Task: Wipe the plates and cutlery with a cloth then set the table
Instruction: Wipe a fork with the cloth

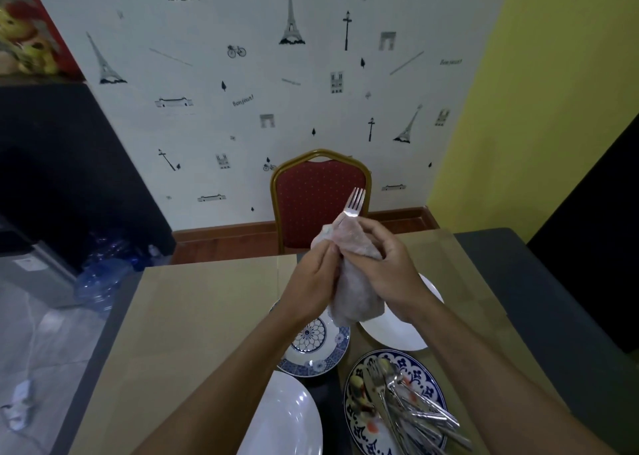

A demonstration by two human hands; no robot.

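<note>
A silver fork [354, 203] points tines-up above the table, its handle wrapped in a pale pink cloth [352, 281]. My left hand [313, 280] grips the cloth-covered handle from the left. My right hand [389, 264] curls round the cloth from the right. Below them lie a blue-patterned plate [316, 349] and a white plate [397, 333]. A second blue-patterned plate [425, 378] at the front right holds several forks and spoons [408, 409]. Another white plate [287, 416] sits at the front edge.
The table [207, 316] has a tan cover. A red chair [320, 195] with a gold frame stands at its far side against the wall. Blue plastic bottles [103, 275] lie on the floor at the left. A dark cabinet stands at the left.
</note>
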